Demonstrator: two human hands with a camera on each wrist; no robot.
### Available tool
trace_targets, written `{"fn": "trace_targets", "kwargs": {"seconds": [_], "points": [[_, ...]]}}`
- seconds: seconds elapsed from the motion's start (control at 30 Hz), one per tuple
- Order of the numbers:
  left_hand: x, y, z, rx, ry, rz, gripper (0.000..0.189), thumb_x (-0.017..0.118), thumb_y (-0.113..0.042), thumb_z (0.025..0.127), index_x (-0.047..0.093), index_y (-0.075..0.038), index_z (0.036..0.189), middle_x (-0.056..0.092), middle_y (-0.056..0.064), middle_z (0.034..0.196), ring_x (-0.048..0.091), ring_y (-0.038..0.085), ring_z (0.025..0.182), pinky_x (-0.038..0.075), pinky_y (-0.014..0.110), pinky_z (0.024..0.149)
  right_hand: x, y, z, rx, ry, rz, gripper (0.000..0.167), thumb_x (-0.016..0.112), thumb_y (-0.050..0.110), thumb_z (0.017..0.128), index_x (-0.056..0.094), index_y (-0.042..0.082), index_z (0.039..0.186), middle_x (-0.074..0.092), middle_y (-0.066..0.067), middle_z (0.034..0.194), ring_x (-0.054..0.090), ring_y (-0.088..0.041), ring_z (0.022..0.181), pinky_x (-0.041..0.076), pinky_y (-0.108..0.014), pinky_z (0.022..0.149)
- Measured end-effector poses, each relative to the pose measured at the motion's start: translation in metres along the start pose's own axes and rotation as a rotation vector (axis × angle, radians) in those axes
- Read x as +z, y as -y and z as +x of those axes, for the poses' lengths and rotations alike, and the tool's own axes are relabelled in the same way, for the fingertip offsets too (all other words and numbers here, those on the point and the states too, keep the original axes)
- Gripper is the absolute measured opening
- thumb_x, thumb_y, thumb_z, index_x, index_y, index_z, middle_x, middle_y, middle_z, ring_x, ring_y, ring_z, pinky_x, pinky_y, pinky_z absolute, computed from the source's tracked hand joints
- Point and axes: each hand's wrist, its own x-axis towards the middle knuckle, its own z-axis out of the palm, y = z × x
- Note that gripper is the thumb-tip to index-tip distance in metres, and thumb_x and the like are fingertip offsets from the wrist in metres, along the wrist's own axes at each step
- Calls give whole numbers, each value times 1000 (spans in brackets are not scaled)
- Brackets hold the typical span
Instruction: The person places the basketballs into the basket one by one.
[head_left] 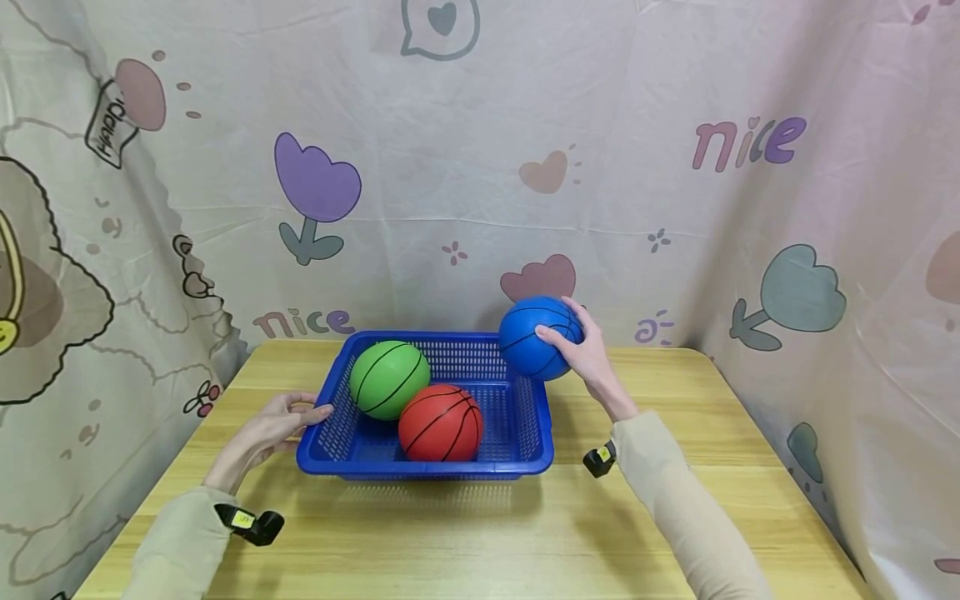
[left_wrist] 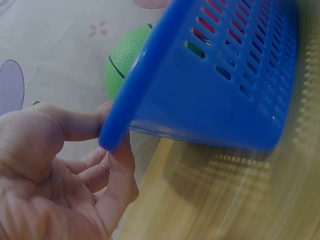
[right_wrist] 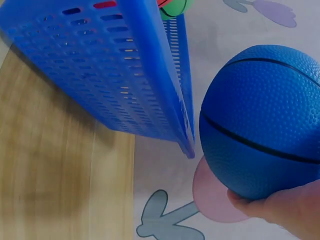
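Note:
A blue plastic basket (head_left: 424, 468) with slotted walls stands on the wooden table. Inside it, a green ball (head_left: 390, 379) sits at the back left and a red ball (head_left: 441, 423) at the front middle, both with basketball lines. My left hand (head_left: 273, 429) pinches the basket's left rim, thumb above and fingers beneath, as the left wrist view shows. My right hand (head_left: 588, 354) grips a blue ball (head_left: 536, 337) over the back right corner of the basket. In the right wrist view the blue ball (right_wrist: 262, 120) is apart from the rim; most fingers are hidden behind it.
The light wooden table (head_left: 660, 517) extends around the basket on all sides. A pale printed curtain (head_left: 450, 125) hangs behind the table and along both sides. Each sleeve carries a small black wrist camera, such as the right one (head_left: 599, 460).

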Motion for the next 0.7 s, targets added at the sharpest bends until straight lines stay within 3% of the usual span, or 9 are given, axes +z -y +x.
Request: {"fn": "trace_targets", "kwargs": {"seconds": [0.2,0.53,0.7], "points": [[-1,0,-1,-2,-3,-3,68,59,-29,102,27,12,145,68,19,121,71,14,89,63,40,80,12,0,5,-25,77,-12,74,72,33,91,36,32,155,32,-14,161,39,-44,142,40,-64,112],[0,1,0,1,2,-2,69,57,-29,103,24,13,147,58,31,133,71,15,90,63,39,79,29,-3,7,-38,162,-71,77,74,38,89,33,35,155,33,-10,162,41,-42,142,40,-64,112],[0,1,1,6,5,-1,68,58,-29,103,25,12,146,62,27,128,71,15,90,63,38,79,34,-7,9,-60,183,-94,76,74,38,89,36,35,154,34,-5,162,40,-38,143,38,-63,114]]}}
